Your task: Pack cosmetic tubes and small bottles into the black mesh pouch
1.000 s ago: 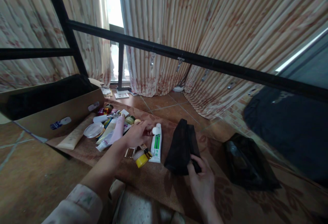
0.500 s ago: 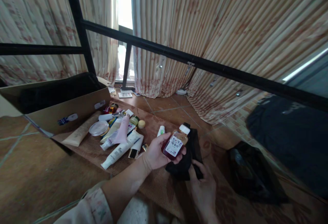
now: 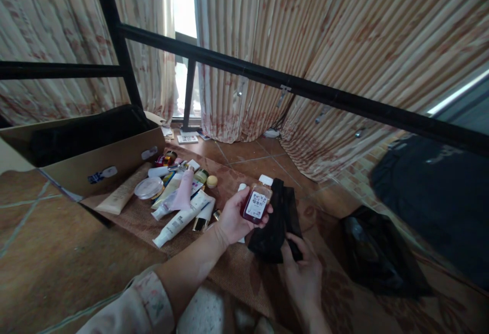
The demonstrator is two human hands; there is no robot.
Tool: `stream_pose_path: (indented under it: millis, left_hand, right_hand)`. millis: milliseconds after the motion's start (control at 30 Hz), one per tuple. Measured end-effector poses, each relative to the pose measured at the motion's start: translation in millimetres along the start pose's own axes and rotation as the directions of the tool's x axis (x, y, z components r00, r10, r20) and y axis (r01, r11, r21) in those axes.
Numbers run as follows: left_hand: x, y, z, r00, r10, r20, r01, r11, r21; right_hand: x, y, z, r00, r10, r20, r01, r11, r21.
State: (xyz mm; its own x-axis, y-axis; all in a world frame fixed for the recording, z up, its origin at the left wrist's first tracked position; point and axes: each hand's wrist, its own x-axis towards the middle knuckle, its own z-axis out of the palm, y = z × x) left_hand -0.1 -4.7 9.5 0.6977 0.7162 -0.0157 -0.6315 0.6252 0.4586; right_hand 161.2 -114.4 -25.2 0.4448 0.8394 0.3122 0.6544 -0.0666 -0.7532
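Observation:
My left hand (image 3: 230, 218) is wrapped round a small clear bottle (image 3: 256, 205) with dark red liquid, a white label and a white cap. The bottle is held tilted, label facing me. Beneath and right of it lies a black mesh pouch (image 3: 267, 240) on the brown cloth. The fingers of my right hand (image 3: 303, 270) are closed on the near right edge of this pouch. Left of my hands is a heap of cosmetics: a pink tube (image 3: 183, 191), a white tube (image 3: 179, 223), a beige tube (image 3: 124, 191) and a round clear-lidded jar (image 3: 148, 188). A white-capped item is partly hidden behind my left hand.
At the left stands a cardboard box (image 3: 107, 163) with a black item inside. Another black mesh bag (image 3: 378, 252) lies to the right, near a dark bag (image 3: 431, 196). A black metal rail (image 3: 244, 71) crosses in front of the curtains (image 3: 248, 13).
My left hand has drawn the bottle slightly left and turned it more upright. My right hand stays at the pouch. The view has shifted a little.

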Motion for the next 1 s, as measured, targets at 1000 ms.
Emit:
stream_pose_path:
  millis: [1000]
  left_hand:
    - [1.6,0.6,-1.9,0.998,0.024,-0.056,-0.026,0.999,-0.020]
  right_hand:
    - [-0.1,0.4,1.3,1.000,-0.009,0.017,0.009,1.000,0.021]
